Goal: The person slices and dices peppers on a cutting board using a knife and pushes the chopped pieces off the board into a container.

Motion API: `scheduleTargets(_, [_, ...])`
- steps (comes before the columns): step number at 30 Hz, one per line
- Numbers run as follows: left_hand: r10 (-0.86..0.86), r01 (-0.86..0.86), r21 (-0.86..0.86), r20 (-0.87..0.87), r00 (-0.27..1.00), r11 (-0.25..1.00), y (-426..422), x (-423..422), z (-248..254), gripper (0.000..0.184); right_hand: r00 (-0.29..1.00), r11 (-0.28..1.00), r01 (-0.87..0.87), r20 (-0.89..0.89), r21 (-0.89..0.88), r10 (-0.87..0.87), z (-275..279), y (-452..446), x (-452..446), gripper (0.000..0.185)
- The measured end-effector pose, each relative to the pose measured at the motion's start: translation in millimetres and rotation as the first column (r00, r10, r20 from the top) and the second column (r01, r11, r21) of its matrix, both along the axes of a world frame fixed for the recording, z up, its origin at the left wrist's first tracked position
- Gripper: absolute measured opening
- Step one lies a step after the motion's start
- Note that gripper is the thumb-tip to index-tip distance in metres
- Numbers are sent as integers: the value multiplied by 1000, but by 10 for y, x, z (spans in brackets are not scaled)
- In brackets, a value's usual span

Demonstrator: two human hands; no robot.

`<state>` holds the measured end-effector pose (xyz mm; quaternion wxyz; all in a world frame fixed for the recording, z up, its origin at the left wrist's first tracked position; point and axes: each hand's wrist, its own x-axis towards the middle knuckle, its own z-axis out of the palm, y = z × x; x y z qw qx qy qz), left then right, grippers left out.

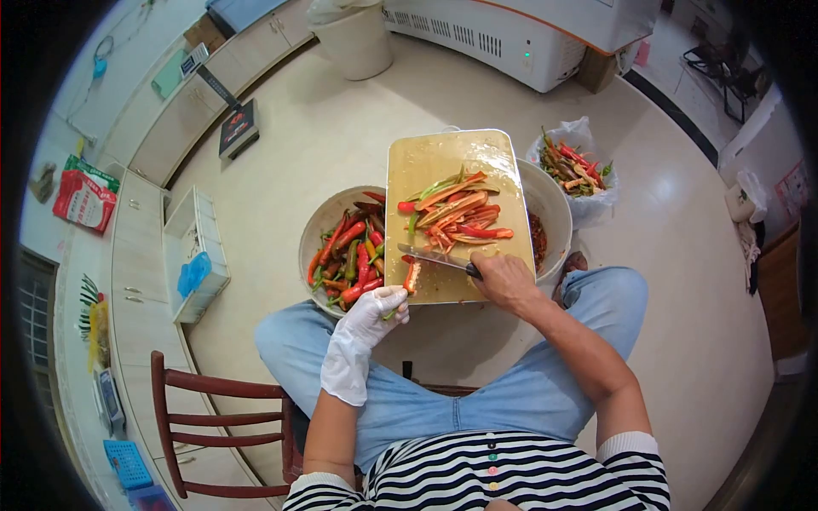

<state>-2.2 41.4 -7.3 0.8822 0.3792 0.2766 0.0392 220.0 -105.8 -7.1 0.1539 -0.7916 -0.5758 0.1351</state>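
Observation:
My left hand [375, 313], in a white glove, pinches a cut-open red pepper [412, 276] near the front left corner of the cutting board [443, 157]. The pepper's pale inside and seeds show. In my bare right hand [504, 281] is a knife [436, 257] by its black handle, its blade pointing left over the board, just above the pepper. Sliced red and green pepper strips [460, 211] lie in a pile on the board's middle. Left of the board, a round tub [308, 243] holds whole red and green peppers [354, 247].
Partly under the board's right side sits another tub [558, 200] with dark red pieces. Beyond it stands a plastic bag [576, 134] of pepper scraps. A floor scale [239, 128], a bin [356, 47], a white rack [200, 247] and a wooden chair [221, 385] are around me.

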Motion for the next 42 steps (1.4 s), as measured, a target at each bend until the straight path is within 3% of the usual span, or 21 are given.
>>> scheduleTargets(7, [94, -97, -7, -145, 985, 995, -106, 187, 159, 9, 985, 983, 103, -154, 152, -80, -35, -37, -9, 23])
scheduleTargets(10, [101, -103, -2, -192, 976, 995, -97, 359, -41, 15, 975, 968, 131, -206, 215, -86, -35, -99, -27, 23])
scheduleTargets(12, [212, -197, 87, -214, 954, 976, -117, 482, -198, 21, 988, 925, 1, -141, 381, 57, -100, -145, -51, 23])
scheduleTargets(13, [210, -195, 87, -215, 954, 977, -27, 410, -576, 21, 988, 925, 3, -141, 380, 55, -102, -163, -65, 23])
scheduleTargets(14, [232, -245, 226, 83, 969, 943, 110, 255, -1164, 24, 989, 909, -80, -83, 409, 125, -94, -177, -85, 23])
scheduleTargets(15, [93, -74, 534, -10, 996, 842, 87, 226, -1120, 28, 981, 887, -163, -23, 432, 191, -79, -186, -100, 23])
scheduleTargets(16, [9, 131, 803, -168, 986, 581, 64, 196, -1078, 32, 980, 890, -188, 19, 415, 198, -51, -197, -107, 24])
scheduleTargets(17, [10, 282, 919, -295, 955, 275, 41, 166, -1037, 36, 981, 890, -184, 16, 416, 196, -43, -205, -107, 24])
scheduleTargets(18, [86, 107, 898, -158, 984, 428, 29, 174, -1116, 37, 981, 893, -180, 14, 411, 192, -39, -211, -104, 23])
scheduleTargets(20, [181, -74, 830, -33, 983, 553, 29, 124, -1249, 38, 982, 897, -174, 11, 407, 186, -27, -216, -104, 22])
scheduleTargets(21, [226, -200, 618, 36, 973, 760, -77, 155, -931, 36, 981, 893, -181, 15, 412, 192, -19, -218, -103, 22])
scheduleTargets(23, [288, -300, 342, 88, 954, 890, -37, 197, -902, 35, 980, 890, -188, 19, 416, 198, -36, -215, -92, 22])
scheduleTargets(24, [190, -219, 680, 119, 975, 699, 112, 205, -1193, 32, 979, 889, -203, 65, 411, 194, -81, -208, -74, 21])
scheduleTargets(26, [86, -134, 911, 109, 990, 390, 143, 325, -1083, 30, 976, 888, -218, 111, 404, 189, -183, -194, -17, 20])
scheduleTargets(27, [151, -136, 665, 35, 988, 734, -11, 469, -554, 27, 986, 930, -149, 119, 337, 115, -242, -183, 22, 19])
scheduleTargets(28, [180, -155, 299, -59, 982, 942, -125, 552, -169, 25, 990, 960, -76, 133, 270, 42, -272, -175, 50, 19])
scheduleTargets(32, [200, -145, 265, -191, 961, 953, -187, 554, 110, 20, 995, 974, 13, 96, 227, -36, -231, -132, 124, 19])
scheduleTargets(35, [207, -118, 353, -228, 951, 928, -172, 480, 69, 14, 992, 975, 116, 26, 188, -123, -107, -145, 93, 19])
scheduleTargets(38, [275, -143, 438, -255, 927, 887, -145, 509, 11, 16, 994, 965, 106, -17, 242, -105, -55, -144, 61, 18])
scheduleTargets(41, [280, -65, 568, -300, 912, 820, -113, 578, -261, 16, 994, 925, -47, -69, 377, 79, -13, -166, -61, 21])
scheduleTargets(42, [449, -399, 354, -68, 891, 846, -114, 576, -453, 19, 990, 917, -92, -65, 388, 126, 13, -174, -107, 21])
